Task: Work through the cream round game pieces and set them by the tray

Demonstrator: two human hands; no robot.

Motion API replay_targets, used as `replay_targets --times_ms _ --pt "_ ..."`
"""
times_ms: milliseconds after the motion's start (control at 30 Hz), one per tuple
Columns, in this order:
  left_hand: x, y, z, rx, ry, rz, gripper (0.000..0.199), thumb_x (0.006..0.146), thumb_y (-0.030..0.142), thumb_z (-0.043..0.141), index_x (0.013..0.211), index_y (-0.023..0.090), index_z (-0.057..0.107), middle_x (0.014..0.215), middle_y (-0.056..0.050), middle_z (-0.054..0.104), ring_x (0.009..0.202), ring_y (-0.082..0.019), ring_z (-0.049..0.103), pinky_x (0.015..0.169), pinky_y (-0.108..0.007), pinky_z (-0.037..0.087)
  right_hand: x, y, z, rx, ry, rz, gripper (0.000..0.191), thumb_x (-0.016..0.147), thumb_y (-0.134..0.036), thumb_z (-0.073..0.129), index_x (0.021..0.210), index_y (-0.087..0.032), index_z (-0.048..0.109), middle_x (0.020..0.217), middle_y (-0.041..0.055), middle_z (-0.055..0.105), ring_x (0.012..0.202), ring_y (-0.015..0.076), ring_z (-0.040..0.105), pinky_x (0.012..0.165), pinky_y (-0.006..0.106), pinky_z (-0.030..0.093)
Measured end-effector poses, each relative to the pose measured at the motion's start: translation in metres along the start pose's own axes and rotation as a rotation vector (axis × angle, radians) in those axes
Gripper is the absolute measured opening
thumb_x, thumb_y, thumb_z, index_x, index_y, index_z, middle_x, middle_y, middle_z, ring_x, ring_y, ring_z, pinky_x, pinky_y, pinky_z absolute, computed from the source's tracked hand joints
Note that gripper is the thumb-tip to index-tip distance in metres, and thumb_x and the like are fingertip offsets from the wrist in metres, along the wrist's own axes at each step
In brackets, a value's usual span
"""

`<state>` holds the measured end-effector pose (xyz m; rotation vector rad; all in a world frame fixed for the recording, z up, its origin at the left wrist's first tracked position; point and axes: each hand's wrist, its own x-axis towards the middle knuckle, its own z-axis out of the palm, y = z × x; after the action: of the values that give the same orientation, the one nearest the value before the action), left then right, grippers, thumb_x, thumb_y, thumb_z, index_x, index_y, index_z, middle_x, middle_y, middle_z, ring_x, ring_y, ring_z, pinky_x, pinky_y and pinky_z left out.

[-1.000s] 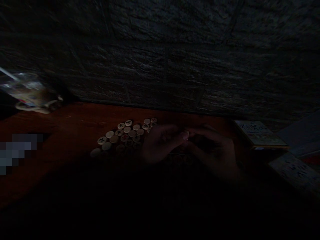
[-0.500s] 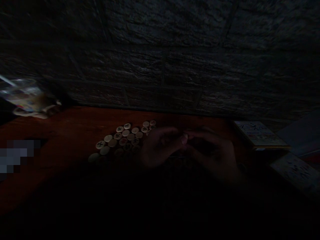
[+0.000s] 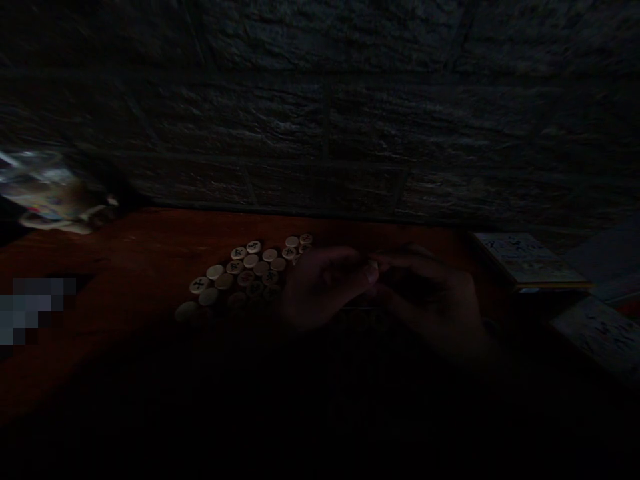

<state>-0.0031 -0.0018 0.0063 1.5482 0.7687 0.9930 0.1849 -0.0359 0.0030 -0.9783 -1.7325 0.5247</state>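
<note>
Biggest thing you've got is the stone-block wall (image 3: 290, 120), filling the upper half, so dark that the joints barely read. Under it, your table (image 3: 150, 233): reddish at the back left, sunk into black toward you, so its near part is unreadable.

Your two hands are over the table, right of centre, both dim, wrists lost in shadow. Left hand (image 3: 310, 293): fingers curled in, thumb stretched to the right. Right hand (image 3: 453, 303): half-curled, finger and thumb reaching left with a dark gap between. Tips come together in the middle; a small pale spot there could be a nail or the edge of a disc. Can't tell whether either hand has hold of anything.

Off to your right, a flat box (image 3: 530, 259), maybe a book, dark characters on top. A second flat box (image 3: 597, 333) lies nearer you, cut off by the right edge.

Far left: clear cup (image 3: 45, 190), blurred and cropped, with a pale straw (image 3: 10, 159) and a pale cord (image 3: 60, 225) at its base. A blocky blur (image 3: 35, 303) hides whatever is nearer you.

Smallest: pale round discs (image 3: 246, 278), loosely clustered left of your left hand, some marked, some blank. It covers part of the cluster; the nearest ones fade out.
</note>
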Motion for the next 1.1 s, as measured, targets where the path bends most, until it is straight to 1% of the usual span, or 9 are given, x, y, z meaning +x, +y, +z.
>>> replay_targets --times_ms 133,300,367,500,633,733,833,900,1100 --pt "0.0005 0.0011 -0.0005 0.011 0.011 0.004 0.026 0.088 0.042 0.073 0.084 0.016 0.074 0.077 -0.005 0.076 0.072 -0.016 0.07 0.061 -0.025 0.052 -0.0001 -0.0003 0.0003 0.0 0.003 -0.02 0.031 0.083 -0.019 0.086 0.112 -0.029 0.079 0.098 0.002 0.075 0.087 0.0169 0.074 0.073 0.028 0.063" --pt "0.0015 0.0043 -0.0005 0.013 0.013 0.007 0.028 0.088 0.044 0.072 0.086 0.016 0.076 0.084 -0.007 0.078 0.076 -0.017 0.071 0.064 -0.026 0.053 -0.0006 -0.0006 0.0006 -0.009 0.007 -0.011 0.03 0.085 -0.02 0.085 0.112 -0.029 0.079 0.1 0.0026 0.075 0.087 0.0181 0.075 0.074 0.03 0.063" --pt "0.0017 0.0047 -0.0001 0.01 0.011 -0.001 0.027 0.088 0.043 0.072 0.086 0.017 0.076 0.086 -0.007 0.079 0.078 -0.018 0.072 0.065 -0.026 0.054 -0.0006 -0.0002 0.0004 -0.012 0.014 -0.022 0.032 0.083 -0.02 0.086 0.113 -0.03 0.079 0.099 0.0022 0.075 0.087 0.018 0.074 0.074 0.031 0.063" --pt "0.0013 0.0029 0.0004 0.031 0.018 0.007 0.024 0.087 0.041 0.073 0.085 0.017 0.076 0.081 -0.005 0.077 0.075 -0.017 0.071 0.064 -0.025 0.054 -0.0005 0.0014 -0.0005 -0.008 -0.002 -0.026 0.039 0.083 -0.018 0.086 0.118 -0.031 0.078 0.099 0.0017 0.076 0.089 0.0188 0.074 0.078 0.033 0.063" --pt "0.0003 0.002 -0.0001 0.022 0.005 -0.001 0.024 0.087 0.04 0.073 0.085 0.016 0.074 0.081 -0.005 0.076 0.076 -0.017 0.071 0.065 -0.026 0.054 -0.0004 0.0018 -0.0007 0.008 -0.008 -0.033 0.034 0.083 -0.02 0.086 0.115 -0.029 0.079 0.102 0.0034 0.076 0.093 0.0206 0.075 0.079 0.034 0.062" --pt "-0.0002 0.0031 -0.0001 0.024 0.014 -0.013 0.023 0.086 0.04 0.073 0.086 0.017 0.074 0.081 -0.005 0.077 0.076 -0.018 0.071 0.065 -0.026 0.054 -0.0004 0.0005 -0.0004 0.009 -0.007 -0.024 0.032 0.083 -0.021 0.086 0.114 -0.029 0.079 0.101 0.0035 0.076 0.092 0.0203 0.075 0.078 0.033 0.062" --pt "-0.0003 0.0032 0.0004 -0.004 0.013 -0.022 0.027 0.087 0.043 0.072 0.087 0.017 0.075 0.086 -0.007 0.078 0.081 -0.019 0.072 0.07 -0.028 0.055 -0.0005 0.0 -0.0002 0.009 -0.01 -0.027 0.034 0.084 -0.019 0.085 0.115 -0.03 0.079 0.099 0.0029 0.075 0.088 0.0186 0.074 0.074 0.031 0.062" --pt "-0.0001 0.0023 0.0007 -0.014 0.005 -0.022 0.028 0.088 0.044 0.072 0.088 0.016 0.076 0.087 -0.008 0.078 0.083 -0.019 0.073 0.072 -0.029 0.056 -0.0006 0.0005 -0.0004 0.013 -0.006 -0.041 0.037 0.084 -0.017 0.085 0.117 -0.03 0.079 0.1 0.0022 0.075 0.089 0.0177 0.074 0.075 0.03 0.062" --pt "0.0007 0.0008 0.0006 -0.018 0.006 -0.002 0.023 0.086 0.038 0.074 0.089 0.015 0.076 0.085 -0.006 0.077 0.078 -0.016 0.07 0.068 -0.026 0.053 0.0007 0.0021 -0.0009 -0.001 0.0 -0.069 0.042 0.082 -0.015 0.086 0.12 -0.029 0.077 0.098 0.0014 0.074 0.088 0.0161 0.073 0.079 0.029 0.062"
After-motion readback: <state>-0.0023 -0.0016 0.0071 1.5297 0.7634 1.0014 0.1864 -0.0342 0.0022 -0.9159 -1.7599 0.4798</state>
